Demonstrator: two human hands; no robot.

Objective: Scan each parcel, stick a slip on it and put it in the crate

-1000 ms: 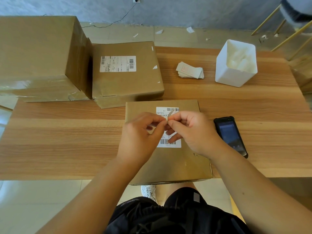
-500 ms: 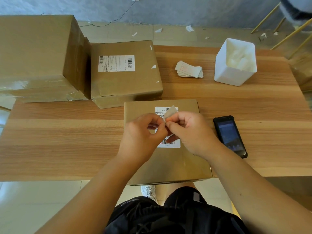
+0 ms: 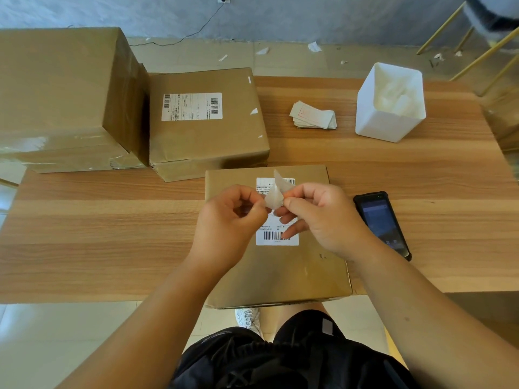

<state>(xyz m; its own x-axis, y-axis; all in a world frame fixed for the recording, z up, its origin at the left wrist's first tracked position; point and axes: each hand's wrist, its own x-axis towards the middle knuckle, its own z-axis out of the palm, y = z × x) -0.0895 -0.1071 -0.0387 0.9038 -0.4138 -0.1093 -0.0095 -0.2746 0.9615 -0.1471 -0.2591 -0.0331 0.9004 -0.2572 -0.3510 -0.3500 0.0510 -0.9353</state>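
Two hands were raised above the parcel (image 3: pixel 276 265) at the table's (image 3: pixel 98 226) near edge: the left hand (image 3: pixel 230 220) and the right hand (image 3: pixel 323 217) each pinched a slip (image 3: pixel 276 193), peeled partly apart. A scanner (image 3: pixel 382 224) was laid at 3 o'clock of the parcel, a slip pile (image 3: pixel 313 118) at 12 o'clock, a white bin (image 3: pixel 390 103) at 1 o'clock, and two more boxes (image 3: pixel 205 122) at 10 o'clock.
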